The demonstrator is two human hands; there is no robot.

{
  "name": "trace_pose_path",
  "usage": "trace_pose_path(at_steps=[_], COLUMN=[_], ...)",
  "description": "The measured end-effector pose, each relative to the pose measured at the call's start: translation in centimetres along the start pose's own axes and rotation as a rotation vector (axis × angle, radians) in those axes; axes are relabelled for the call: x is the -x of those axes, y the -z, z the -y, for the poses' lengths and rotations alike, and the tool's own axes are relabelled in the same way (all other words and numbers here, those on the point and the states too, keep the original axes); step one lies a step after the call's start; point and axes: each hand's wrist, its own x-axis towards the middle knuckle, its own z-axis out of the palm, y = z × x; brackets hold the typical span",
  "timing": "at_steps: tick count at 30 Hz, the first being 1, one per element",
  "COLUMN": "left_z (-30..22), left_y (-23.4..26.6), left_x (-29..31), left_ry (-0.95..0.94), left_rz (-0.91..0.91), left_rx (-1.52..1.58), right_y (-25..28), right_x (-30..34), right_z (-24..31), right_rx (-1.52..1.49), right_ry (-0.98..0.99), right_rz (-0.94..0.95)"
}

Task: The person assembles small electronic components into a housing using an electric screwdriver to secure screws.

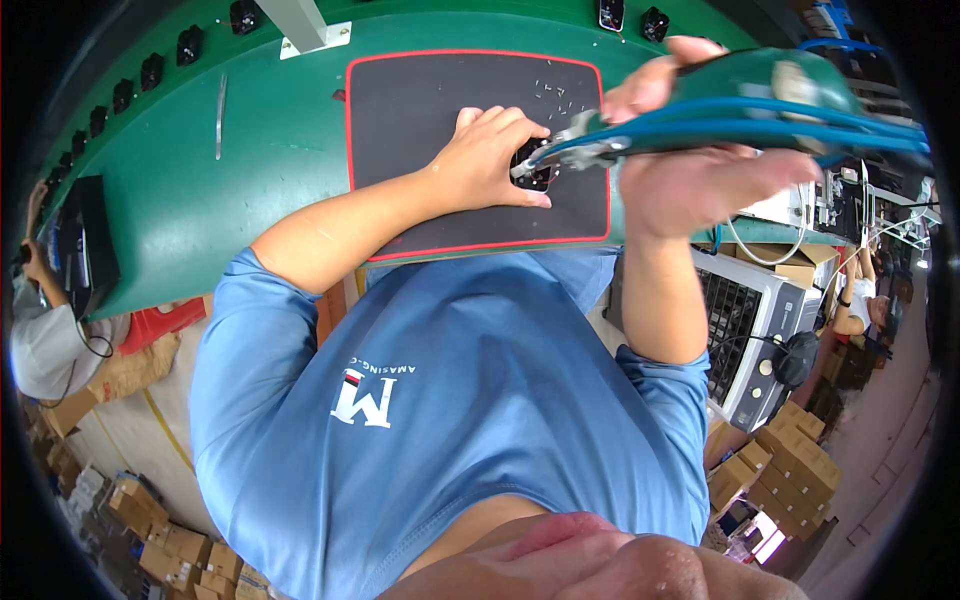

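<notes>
My left hand (490,160) is closed round a small black square part (532,168), pressing it against the dark mat (420,110). Much of that part is hidden by my fingers and by the metal nose of a green power screwdriver (760,90) with blue hoses, whose tip reaches it. Wrapped about the screwdriver's body is my right hand (690,180), blurred by motion, with fingers showing on both the far and near sides of the tool. Tiny silvery bits (555,95), perhaps screws, lie scattered at the mat's far right.
Small black fan-like units (190,45) stand in a row along the green table's (270,130) far left. A metal post (300,25) rises at the back. Another person (60,340) works at the left. Cardboard boxes (800,460) and a white machine (750,330) are at the right.
</notes>
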Motion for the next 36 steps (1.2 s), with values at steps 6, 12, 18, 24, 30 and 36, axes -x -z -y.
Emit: trace_pose_path(at_steps=[6, 12, 18, 24, 30, 36], left_z=[-0.6, 2.7, 10.5, 9.5, 7.2, 8.5], left_y=[1.1, 5.5, 7.0, 6.0, 0.2, -2.1], left_x=[-0.9, -7.0, -16.6, -17.9, -22.0, -24.5], left_ry=[0.019, 0.174, 0.303, 0.248, 0.080, 0.163], left_rz=[0.030, -0.047, -0.039, -0.035, 0.119, 0.103], left_rx=[-0.022, -0.217, -0.629, -0.957, -0.677, -0.592], right_y=[4.7, 6.6, 9.5, 12.3, 13.1, 13.7], right_x=[-3.8, 1.3, 4.0, 5.6, 5.7, 6.5], right_z=[9.5, 6.2, 3.6, 3.5, 3.4, 3.9], right_rx=[-0.212, 0.097, 0.133, 0.078, 0.098, 0.145], right_ry=[0.203, 0.095, 0.043, 0.000, -0.026, -0.006], right_rz=[0.319, -0.198, -0.062, -0.073, -0.104, -0.073])
